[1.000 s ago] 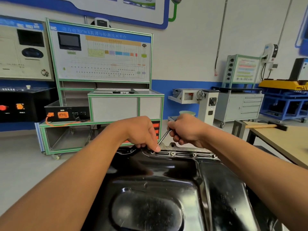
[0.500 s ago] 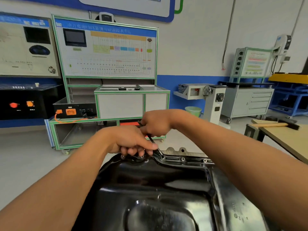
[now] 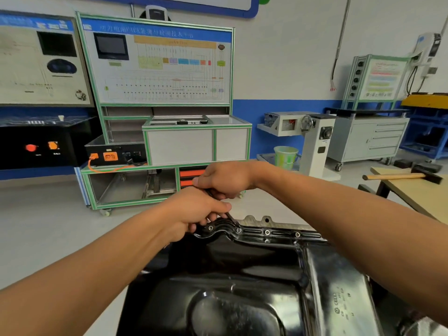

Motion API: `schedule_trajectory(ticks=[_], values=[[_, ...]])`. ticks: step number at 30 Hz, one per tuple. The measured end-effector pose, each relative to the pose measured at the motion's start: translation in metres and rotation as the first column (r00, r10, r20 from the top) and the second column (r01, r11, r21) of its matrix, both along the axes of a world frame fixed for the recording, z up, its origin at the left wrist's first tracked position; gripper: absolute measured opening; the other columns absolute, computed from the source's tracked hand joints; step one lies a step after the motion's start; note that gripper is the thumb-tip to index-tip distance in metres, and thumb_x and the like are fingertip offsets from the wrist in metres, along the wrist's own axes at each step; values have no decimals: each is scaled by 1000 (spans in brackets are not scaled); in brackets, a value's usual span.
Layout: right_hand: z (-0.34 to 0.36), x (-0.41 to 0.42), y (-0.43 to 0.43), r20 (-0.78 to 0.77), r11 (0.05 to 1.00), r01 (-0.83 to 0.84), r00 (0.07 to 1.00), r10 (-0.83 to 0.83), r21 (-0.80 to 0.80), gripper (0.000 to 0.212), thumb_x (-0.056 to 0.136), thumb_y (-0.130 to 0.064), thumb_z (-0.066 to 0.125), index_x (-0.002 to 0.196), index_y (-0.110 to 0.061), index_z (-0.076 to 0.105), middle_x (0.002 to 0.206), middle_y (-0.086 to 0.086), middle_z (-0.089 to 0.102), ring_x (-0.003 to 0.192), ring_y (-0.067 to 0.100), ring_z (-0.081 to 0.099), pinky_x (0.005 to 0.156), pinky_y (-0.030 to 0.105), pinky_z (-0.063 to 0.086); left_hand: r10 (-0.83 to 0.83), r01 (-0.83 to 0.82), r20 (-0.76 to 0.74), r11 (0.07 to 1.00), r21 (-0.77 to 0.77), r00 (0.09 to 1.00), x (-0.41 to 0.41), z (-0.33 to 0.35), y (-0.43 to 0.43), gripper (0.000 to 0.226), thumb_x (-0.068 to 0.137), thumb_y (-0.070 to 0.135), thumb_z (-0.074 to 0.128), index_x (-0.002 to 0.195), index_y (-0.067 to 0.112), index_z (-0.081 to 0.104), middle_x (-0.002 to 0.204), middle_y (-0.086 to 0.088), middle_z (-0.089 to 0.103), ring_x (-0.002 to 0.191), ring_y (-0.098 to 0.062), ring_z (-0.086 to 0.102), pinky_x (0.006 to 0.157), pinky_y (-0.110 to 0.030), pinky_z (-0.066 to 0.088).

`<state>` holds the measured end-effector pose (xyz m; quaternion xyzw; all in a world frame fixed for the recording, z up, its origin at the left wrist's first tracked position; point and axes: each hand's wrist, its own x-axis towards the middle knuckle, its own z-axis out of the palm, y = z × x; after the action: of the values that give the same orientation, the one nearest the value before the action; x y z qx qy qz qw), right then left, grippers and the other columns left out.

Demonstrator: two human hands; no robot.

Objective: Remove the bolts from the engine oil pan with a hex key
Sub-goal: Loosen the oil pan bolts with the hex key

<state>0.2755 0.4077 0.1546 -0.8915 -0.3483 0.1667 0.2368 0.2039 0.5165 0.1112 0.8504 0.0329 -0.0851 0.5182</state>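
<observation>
the oil pan [image 3: 242,270] fills the lower middle of the view. it is a glossy black steel shell lying belly up, and its far flange carries a row of small socket-head bolts [image 3: 267,232], all in place by the look of them.

both hands work at the left end of that far flange. the right hand [image 3: 223,179] is curled tight round the upper arm of the hex key [image 3: 230,218], just above the pan's edge. the left hand [image 3: 194,212] sits lower, against the flange, with its thumb and curled fingers closed on the key's shaft to steady it. the short dark length of shaft that shows runs down to one bolt [image 3: 238,230], second from the pan's left corner. the tip looks seated in the socket, though it is too small to say for sure.

the key is thin, stiff and smooth, so it will likely cam out if it tilts. it is best gripped far out on the long arm for leverage, with the other hand pressing down near the bend. the bolts are small and light and would probably skate off the slick paint, so each should be pinched by its head once free. the pan itself looks rigid and fairly heavy, and its thin flange is the part to spare.

a hammer [image 3: 400,176] lies on a wooden surface [image 3: 417,197] well to the right of the pan.
</observation>
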Motion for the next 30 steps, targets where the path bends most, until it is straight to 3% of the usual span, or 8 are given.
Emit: schedule_trajectory(ticks=[4,7,11,16,20,30], values=[[-2,6,-7,-204,905,145,977,-67,399,39,108,-28,40,79,-9,57,50,0,52,40,12,39,41,22,32,-20,-3,266,996,85,964,-7,2,32,29,88,30,74,67,11,73,53,3,61,50,-7,52,46,-18,41],[-15,5,-21,-359,775,324,923,-135,542,32,107,-24,44,84,-7,59,54,1,59,39,8,46,38,18,37,-130,84,327,985,151,936,-9,-6,48,21,90,29,72,74,16,78,61,-1,65,57,-11,55,56,-28,46],[-48,-10,-41,-464,680,446,869,-173,581,28,106,-20,47,85,-6,59,59,5,66,42,9,54,38,18,43,-288,212,290,941,265,913,-5,-18,53,11,90,24,72,85,19,81,63,4,66,55,-4,51,54,-18,43],[-64,-21,-46,-415,543,498,867,-277,676,31,108,-18,42,82,-7,56,55,5,63,40,12,51,39,21,40,-256,207,303,961,185,918,3,-24,49,8,88,19,75,92,19,81,77,-10,75,64,-9,60,59,-21,49],[-69,-26,-46,-356,522,491,870,-342,697,32,108,-18,39,81,-8,55,53,4,61,40,12,49,40,23,39,-249,205,301,964,169,920,7,-28,45,7,86,19,76,89,22,81,74,-1,76,66,-7,63,62,-22,50],[-73,-24,-49,-390,517,535,844,-368,669,32,109,-20,36,84,-9,54,52,2,59,39,12,47,41,22,37,-274,199,298,945,259,914,13,-27,38,3,81,26,81,82,29,80,73,15,75,66,2,66,61,-12,49]])
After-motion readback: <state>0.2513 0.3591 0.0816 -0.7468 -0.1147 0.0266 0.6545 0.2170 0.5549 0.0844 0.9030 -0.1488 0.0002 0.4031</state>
